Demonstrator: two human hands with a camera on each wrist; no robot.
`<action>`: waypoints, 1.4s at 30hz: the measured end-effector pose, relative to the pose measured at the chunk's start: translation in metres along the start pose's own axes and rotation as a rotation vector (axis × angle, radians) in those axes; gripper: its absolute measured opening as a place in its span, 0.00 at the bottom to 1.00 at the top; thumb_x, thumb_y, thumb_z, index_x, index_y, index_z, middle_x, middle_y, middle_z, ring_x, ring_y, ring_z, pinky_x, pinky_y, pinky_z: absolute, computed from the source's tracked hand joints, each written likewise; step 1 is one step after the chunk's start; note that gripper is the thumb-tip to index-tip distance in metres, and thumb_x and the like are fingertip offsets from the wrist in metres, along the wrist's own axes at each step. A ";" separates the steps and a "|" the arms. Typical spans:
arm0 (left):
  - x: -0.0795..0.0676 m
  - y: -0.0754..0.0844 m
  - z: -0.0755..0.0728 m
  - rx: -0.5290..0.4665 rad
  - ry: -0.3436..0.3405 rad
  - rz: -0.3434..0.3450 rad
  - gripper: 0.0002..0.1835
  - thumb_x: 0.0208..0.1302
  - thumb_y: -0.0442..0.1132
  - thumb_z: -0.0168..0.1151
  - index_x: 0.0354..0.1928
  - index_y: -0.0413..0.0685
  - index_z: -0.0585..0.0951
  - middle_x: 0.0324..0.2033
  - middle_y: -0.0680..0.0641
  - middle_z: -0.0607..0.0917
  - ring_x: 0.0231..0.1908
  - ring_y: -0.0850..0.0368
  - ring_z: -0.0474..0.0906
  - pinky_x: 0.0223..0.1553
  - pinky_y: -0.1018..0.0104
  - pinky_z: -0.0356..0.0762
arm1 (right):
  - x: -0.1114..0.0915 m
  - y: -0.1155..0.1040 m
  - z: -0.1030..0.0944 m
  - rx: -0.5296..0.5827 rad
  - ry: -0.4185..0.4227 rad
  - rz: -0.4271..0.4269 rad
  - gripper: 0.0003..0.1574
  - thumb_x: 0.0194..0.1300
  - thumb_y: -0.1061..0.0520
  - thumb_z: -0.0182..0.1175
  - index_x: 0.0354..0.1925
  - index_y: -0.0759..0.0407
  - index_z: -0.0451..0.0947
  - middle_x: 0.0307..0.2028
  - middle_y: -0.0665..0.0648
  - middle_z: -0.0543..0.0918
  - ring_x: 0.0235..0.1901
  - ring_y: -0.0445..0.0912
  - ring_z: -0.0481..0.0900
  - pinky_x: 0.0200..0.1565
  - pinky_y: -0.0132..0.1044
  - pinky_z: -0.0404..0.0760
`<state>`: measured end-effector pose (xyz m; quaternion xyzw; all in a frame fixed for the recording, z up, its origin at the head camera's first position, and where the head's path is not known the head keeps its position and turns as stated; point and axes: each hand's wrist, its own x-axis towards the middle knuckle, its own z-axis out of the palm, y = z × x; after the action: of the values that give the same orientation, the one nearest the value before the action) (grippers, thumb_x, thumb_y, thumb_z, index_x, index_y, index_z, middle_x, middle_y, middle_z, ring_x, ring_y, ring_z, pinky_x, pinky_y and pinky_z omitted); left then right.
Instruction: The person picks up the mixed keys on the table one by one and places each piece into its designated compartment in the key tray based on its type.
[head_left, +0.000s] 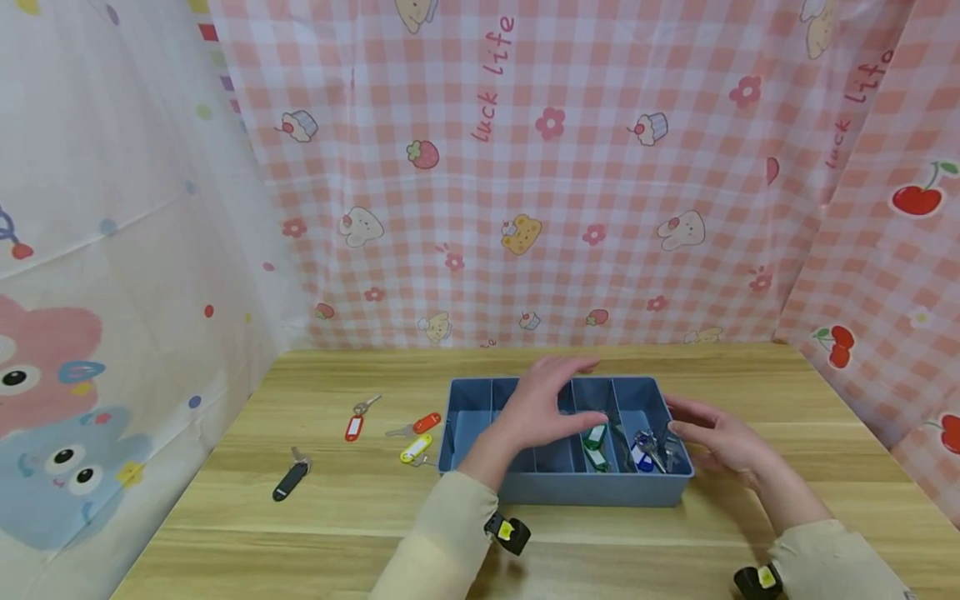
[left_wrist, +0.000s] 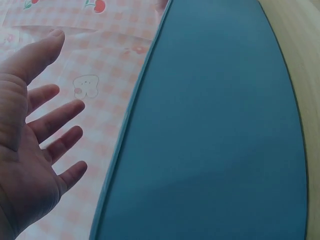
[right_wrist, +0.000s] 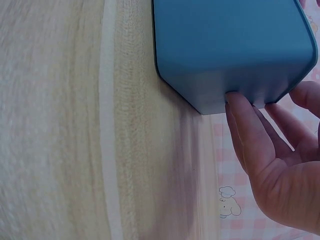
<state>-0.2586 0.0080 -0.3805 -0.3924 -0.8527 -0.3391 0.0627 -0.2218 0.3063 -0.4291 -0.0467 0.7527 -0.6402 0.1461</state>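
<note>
A blue-grey divided tray [head_left: 592, 490] stands on the table. My left hand [head_left: 536, 407] hovers over its middle, thumb and fingers spread, with nothing in them; the left wrist view shows that palm bare beside the tray's long wall [left_wrist: 210, 120]. At the right end, the fingertips of my right hand [head_left: 723, 437] touch the tray's end wall [right_wrist: 210, 92], its thumb close to the rim. Green key tags [head_left: 596, 446] lie in one compartment. Keys with blue tags [head_left: 643, 454] fill part of the rightmost one. My left hand hides part of the middle compartments.
Left of the tray lie keys with a red tag [head_left: 354, 428], an orange-red tag [head_left: 427, 423], a yellow tag [head_left: 416, 449] and a black tag [head_left: 291, 482]. A pink checked cloth [head_left: 555, 183] hangs behind the wooden table [head_left: 360, 533].
</note>
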 end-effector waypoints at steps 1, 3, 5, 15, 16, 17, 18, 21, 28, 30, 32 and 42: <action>-0.002 0.000 -0.001 0.014 -0.003 0.002 0.39 0.62 0.56 0.68 0.73 0.59 0.66 0.67 0.57 0.71 0.69 0.56 0.61 0.67 0.51 0.59 | 0.000 0.000 0.000 0.002 -0.001 0.000 0.42 0.74 0.56 0.56 0.75 0.70 0.49 0.72 0.75 0.53 0.51 0.39 0.77 0.52 0.42 0.79; -0.004 0.000 -0.003 0.033 -0.006 0.010 0.39 0.62 0.56 0.68 0.73 0.59 0.66 0.67 0.56 0.71 0.69 0.55 0.61 0.68 0.50 0.58 | 0.000 0.000 0.000 0.001 -0.005 -0.004 0.42 0.75 0.56 0.56 0.75 0.70 0.48 0.72 0.76 0.52 0.51 0.39 0.77 0.52 0.43 0.79; -0.007 -0.001 -0.005 0.042 -0.007 0.011 0.39 0.62 0.56 0.68 0.73 0.59 0.66 0.67 0.56 0.72 0.68 0.55 0.61 0.68 0.48 0.57 | 0.000 0.000 0.000 -0.008 -0.003 -0.002 0.42 0.75 0.56 0.56 0.75 0.70 0.49 0.72 0.76 0.52 0.52 0.39 0.76 0.53 0.44 0.79; -0.022 -0.009 -0.014 0.086 0.024 0.027 0.40 0.61 0.56 0.69 0.73 0.58 0.66 0.68 0.56 0.71 0.68 0.54 0.61 0.66 0.45 0.58 | 0.000 -0.001 0.000 -0.029 0.002 0.004 0.41 0.75 0.56 0.55 0.75 0.69 0.49 0.72 0.75 0.52 0.53 0.41 0.76 0.54 0.48 0.78; -0.024 -0.010 -0.016 0.095 0.028 0.026 0.40 0.61 0.57 0.69 0.73 0.58 0.66 0.68 0.55 0.71 0.68 0.54 0.61 0.66 0.44 0.59 | -0.001 -0.001 0.000 -0.030 0.006 0.007 0.41 0.75 0.55 0.56 0.75 0.69 0.50 0.72 0.75 0.53 0.53 0.41 0.76 0.54 0.48 0.78; -0.026 -0.010 -0.017 0.104 0.032 0.028 0.40 0.61 0.57 0.69 0.73 0.58 0.66 0.68 0.55 0.71 0.67 0.53 0.61 0.66 0.43 0.59 | -0.001 -0.001 0.000 -0.030 0.010 0.010 0.41 0.74 0.55 0.56 0.75 0.69 0.50 0.72 0.75 0.53 0.53 0.41 0.76 0.54 0.48 0.78; -0.027 -0.010 -0.019 0.112 0.035 0.030 0.40 0.61 0.57 0.69 0.73 0.58 0.66 0.67 0.55 0.72 0.67 0.53 0.62 0.66 0.43 0.59 | -0.001 -0.002 0.000 -0.030 0.014 0.012 0.41 0.74 0.56 0.56 0.75 0.69 0.50 0.72 0.75 0.53 0.53 0.41 0.76 0.54 0.48 0.78; -0.033 -0.012 -0.024 0.138 0.047 0.035 0.40 0.61 0.57 0.69 0.72 0.57 0.67 0.67 0.53 0.72 0.67 0.52 0.62 0.66 0.42 0.58 | -0.001 -0.002 0.000 -0.039 0.019 0.013 0.41 0.74 0.56 0.56 0.75 0.69 0.50 0.72 0.75 0.53 0.53 0.41 0.76 0.54 0.48 0.78; -0.044 -0.022 -0.038 0.217 0.088 0.047 0.40 0.59 0.57 0.70 0.71 0.56 0.68 0.64 0.52 0.75 0.64 0.51 0.64 0.64 0.44 0.61 | -0.002 -0.003 0.001 -0.049 0.027 0.015 0.42 0.74 0.55 0.57 0.75 0.68 0.51 0.72 0.74 0.54 0.53 0.42 0.76 0.55 0.50 0.77; -0.047 -0.025 -0.042 0.232 0.107 0.060 0.40 0.58 0.56 0.71 0.70 0.55 0.69 0.63 0.51 0.76 0.64 0.50 0.65 0.64 0.44 0.61 | -0.002 -0.003 0.001 -0.053 0.026 0.015 0.42 0.74 0.55 0.56 0.75 0.68 0.50 0.72 0.75 0.54 0.53 0.43 0.76 0.55 0.50 0.77; -0.050 -0.030 -0.046 0.251 0.125 0.073 0.40 0.57 0.56 0.72 0.70 0.53 0.70 0.63 0.51 0.76 0.63 0.50 0.65 0.64 0.45 0.62 | -0.002 -0.003 0.001 -0.054 0.026 0.017 0.42 0.74 0.54 0.56 0.75 0.68 0.50 0.72 0.75 0.54 0.54 0.43 0.76 0.55 0.51 0.77; -0.070 -0.052 -0.062 0.278 0.174 0.077 0.40 0.56 0.53 0.74 0.69 0.50 0.71 0.63 0.47 0.76 0.63 0.47 0.67 0.64 0.45 0.60 | -0.002 -0.004 0.001 -0.041 0.020 0.018 0.41 0.74 0.55 0.56 0.75 0.68 0.50 0.72 0.75 0.54 0.54 0.44 0.76 0.55 0.49 0.77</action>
<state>-0.2577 -0.0987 -0.3867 -0.3813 -0.8671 -0.2481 0.2029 -0.2203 0.3051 -0.4255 -0.0367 0.7676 -0.6236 0.1431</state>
